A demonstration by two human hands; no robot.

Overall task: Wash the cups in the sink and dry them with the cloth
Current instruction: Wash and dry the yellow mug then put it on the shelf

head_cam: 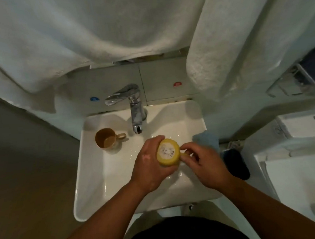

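On the left side of the white sink (94, 177) a brown cup (106, 138) stands upright on the ledge, with its handle pointing at the tap (134, 106). Nobody is touching it. I think it waits for its wash or has had it; I cannot tell which.

No water seems to be coming out of the tap, but I see wet drops on the sink.

Next comes my left hand (148, 165). Its fingers curl round the side of the yellow cup (168, 154) and hold it tight over the bowl of the sink. The cup is tipped so its bottom faces up at me, with a white sticker on it.

My right hand (200, 159) is just beside it. Its fingers pinch the cup's handle.

I think I am in the washing step, rubbing this cup or tipping the water out of it.

To the right, on the sink's edge, lies the blue cloth (207, 139), near my right hand. For the next move I need to let go with one hand, keep the wet cup from slipping, and reach for that cloth to dry it.
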